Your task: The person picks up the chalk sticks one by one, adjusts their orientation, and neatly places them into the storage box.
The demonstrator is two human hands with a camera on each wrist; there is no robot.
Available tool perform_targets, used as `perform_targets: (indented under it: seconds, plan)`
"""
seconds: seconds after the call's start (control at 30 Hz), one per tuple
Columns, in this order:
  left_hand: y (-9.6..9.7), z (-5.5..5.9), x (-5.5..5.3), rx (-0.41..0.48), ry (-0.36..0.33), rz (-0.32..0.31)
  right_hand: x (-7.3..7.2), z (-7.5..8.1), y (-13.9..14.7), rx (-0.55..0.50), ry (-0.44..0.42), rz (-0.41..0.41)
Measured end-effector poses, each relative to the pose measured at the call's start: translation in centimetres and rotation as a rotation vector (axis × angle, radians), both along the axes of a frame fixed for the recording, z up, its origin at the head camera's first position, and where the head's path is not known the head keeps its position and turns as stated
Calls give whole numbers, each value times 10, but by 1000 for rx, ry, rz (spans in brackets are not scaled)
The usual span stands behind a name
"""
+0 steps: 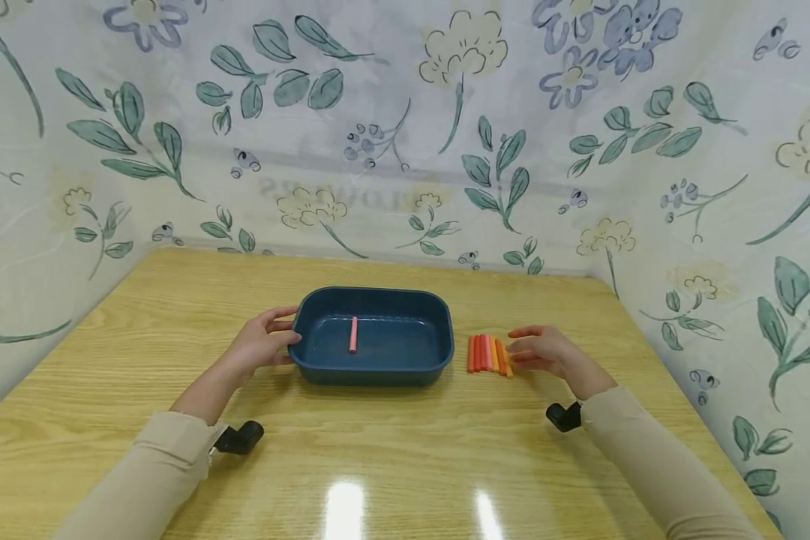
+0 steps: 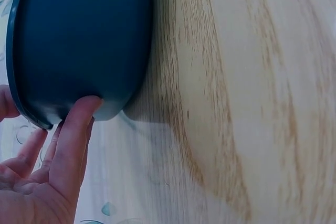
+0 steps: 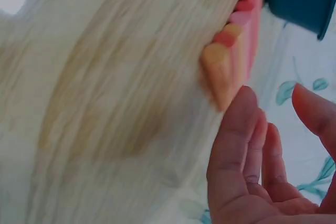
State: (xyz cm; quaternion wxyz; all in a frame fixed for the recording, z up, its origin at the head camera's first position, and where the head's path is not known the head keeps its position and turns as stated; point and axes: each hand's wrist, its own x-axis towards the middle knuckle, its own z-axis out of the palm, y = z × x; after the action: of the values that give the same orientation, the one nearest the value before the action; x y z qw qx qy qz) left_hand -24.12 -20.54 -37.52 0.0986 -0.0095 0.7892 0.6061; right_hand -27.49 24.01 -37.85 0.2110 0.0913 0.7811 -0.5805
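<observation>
Left grip [image 1: 262, 342]: pinching bin [image 1: 371, 377] at its rim.
Right grip [image 1: 544, 350]: reaching, unclenched, beside sticks [image 1: 484, 354].
Pink stick [image 1: 353, 335]: lying inside bin.

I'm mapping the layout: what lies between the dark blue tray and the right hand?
A row of red, pink and orange sticks lies between the tray and the right hand, as the head view shows.
</observation>
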Motion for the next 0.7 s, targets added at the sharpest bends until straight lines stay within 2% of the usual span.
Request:
perform_targets:
  seconds: [0.33,0.7]
  plan:
    - [0,0,1,-3,3,3,-1,-10,4,3,-25,123]
    - [0,0,2,0,4,5,-6,-14,3,65,-24,146]
